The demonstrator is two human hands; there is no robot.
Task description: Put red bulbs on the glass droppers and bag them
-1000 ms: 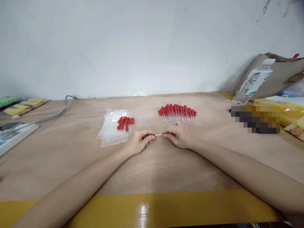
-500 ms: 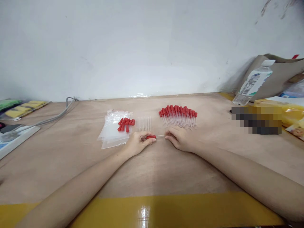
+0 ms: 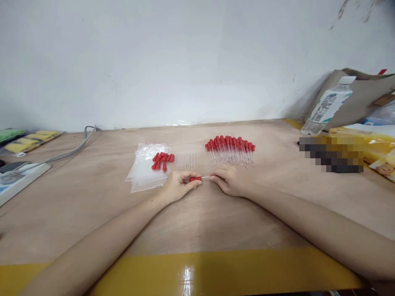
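Red bulb (image 3: pixel 195 179) lies pinched within the left grip (image 3: pixel 179 183).

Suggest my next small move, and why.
Probably push the thin, clear, glassy tube fully into the red, rubbery-looking bulb: your left hand pinches the bulb, your right hand holds the tube, and they line up, though seating depth is unclear.

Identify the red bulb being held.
The bulb in the grip of the left hand, a clear tube running from it to the right hand. No hand holds the others: the loose pile lies by the bare tubes; the capped tubes bear the rest.
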